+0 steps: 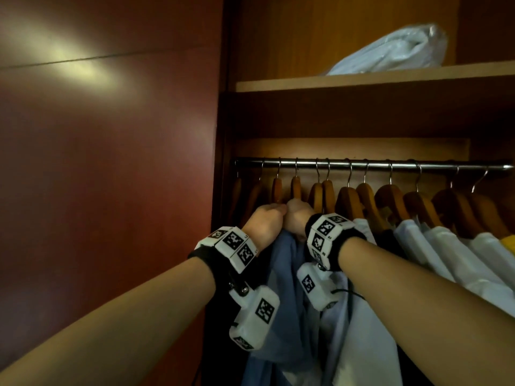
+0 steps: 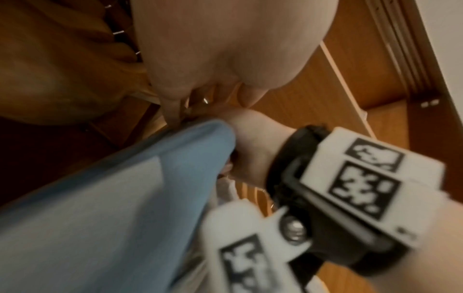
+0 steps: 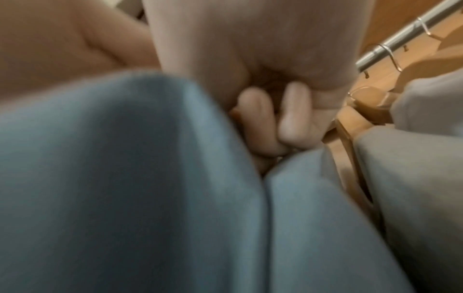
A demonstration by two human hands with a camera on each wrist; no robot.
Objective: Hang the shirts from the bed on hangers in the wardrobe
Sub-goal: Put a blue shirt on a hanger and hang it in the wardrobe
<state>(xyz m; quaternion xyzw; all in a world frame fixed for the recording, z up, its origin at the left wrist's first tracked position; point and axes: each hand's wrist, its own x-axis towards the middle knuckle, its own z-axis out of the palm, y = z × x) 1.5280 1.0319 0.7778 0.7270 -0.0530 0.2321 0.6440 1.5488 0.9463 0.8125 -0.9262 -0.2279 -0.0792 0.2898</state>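
Note:
A light blue shirt (image 1: pixel 281 288) hangs below both hands at the left part of the steel rail (image 1: pixel 362 164). My left hand (image 1: pixel 269 218) and right hand (image 1: pixel 298 215) are side by side at the shirt's top, just under a wooden hanger (image 1: pixel 296 188). In the left wrist view the left hand (image 2: pixel 208 99) pinches the edge of the blue shirt (image 2: pixel 112 198), with the right hand (image 2: pixel 253 142) next to it. In the right wrist view the right hand (image 3: pixel 270 119) has its fingers curled between folds of the blue shirt (image 3: pixel 125 178). The hanger under the fabric is hidden.
Several more wooden hangers fill the rail, and those on the right carry white shirts (image 1: pixel 434 246) and a yellow garment (image 1: pixel 508 242). A plastic bag (image 1: pixel 390 51) lies on the shelf (image 1: pixel 362 79) above. The dark red wardrobe door (image 1: pixel 111 162) stands at the left.

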